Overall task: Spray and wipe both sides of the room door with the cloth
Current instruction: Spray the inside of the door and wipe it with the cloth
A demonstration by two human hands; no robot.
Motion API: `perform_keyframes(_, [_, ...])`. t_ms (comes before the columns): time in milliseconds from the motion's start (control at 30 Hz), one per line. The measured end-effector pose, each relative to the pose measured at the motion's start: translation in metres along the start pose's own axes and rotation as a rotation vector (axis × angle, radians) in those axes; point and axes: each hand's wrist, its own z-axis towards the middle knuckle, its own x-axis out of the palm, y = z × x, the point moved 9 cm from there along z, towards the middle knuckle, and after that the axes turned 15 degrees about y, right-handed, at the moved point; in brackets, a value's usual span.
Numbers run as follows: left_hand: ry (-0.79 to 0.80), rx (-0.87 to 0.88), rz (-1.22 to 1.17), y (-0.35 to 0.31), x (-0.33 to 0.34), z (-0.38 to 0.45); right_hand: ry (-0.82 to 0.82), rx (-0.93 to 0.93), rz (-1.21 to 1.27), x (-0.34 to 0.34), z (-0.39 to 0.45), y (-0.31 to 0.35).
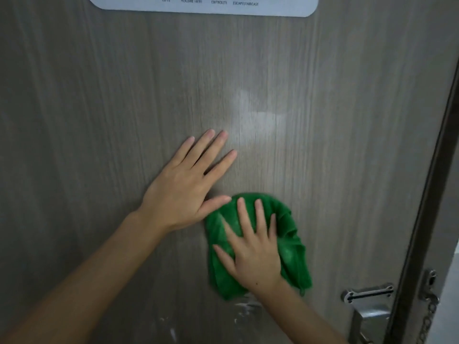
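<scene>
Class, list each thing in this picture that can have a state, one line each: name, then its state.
door: partly wet, white spray droplets low down
green cloth: bunched, pressed flat against the door
right hand: fingers spread, pressing the cloth
left hand: open, flat on the door
security chain: hanging loose from the frame

"LIFTS", "YOU ARE HERE" on sign (203,6)

Matt wood-grain door (99,120), fuzzy green cloth (293,244), shiny metal latch plate (370,294), metal chain (428,319)
</scene>
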Motion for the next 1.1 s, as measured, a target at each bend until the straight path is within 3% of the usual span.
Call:
perform_keyframes(133, [-0.033, 0.000, -0.022, 0.001, -0.002, 0.000, 0.094, -0.350, -0.005, 0.005, -0.014, 0.010])
perform_keyframes(200, [-0.035, -0.002, -0.015, 0.001, -0.002, 0.000, 0.085, -0.400, -0.016, -0.006, -0.005, -0.008])
perform_keyframes(267, [-0.032, -0.007, -0.003, 0.001, -0.001, 0.000, -0.004, -0.313, -0.036, -0.028, 0.016, -0.042])
perform_keyframes(433, [-0.065, -0.004, -0.011, 0.000, 0.000, -0.001, -0.154, 0.128, -0.046, -0.097, 0.096, -0.128])
perform_keyframes(600, [-0.264, -0.013, -0.063, 0.004, -0.010, -0.015, -0.231, 0.373, 0.047, -0.130, 0.146, -0.124])
perform_keyframes(700, [-0.359, -0.001, -0.046, 0.003, -0.016, -0.022, -0.218, 0.281, 0.022, -0.125, 0.149, -0.091])
perform_keyframes(867, [-0.406, 0.053, -0.022, -0.003, -0.017, -0.028, -0.058, -0.119, -0.021, -0.076, 0.122, 0.008])
perform_keyframes(933, [-0.410, 0.076, -0.002, -0.007, -0.017, -0.029, 0.005, -0.249, 0.083, -0.056, 0.106, 0.032])
perform_keyframes(1033, [-0.386, 0.118, 0.067, -0.014, -0.015, -0.029, -0.008, -0.335, 0.100, -0.061, 0.104, 0.026])
perform_keyframes(1100, [-0.351, 0.087, 0.045, -0.010, -0.014, -0.027, -0.039, -0.287, 0.045, -0.075, 0.112, -0.001])
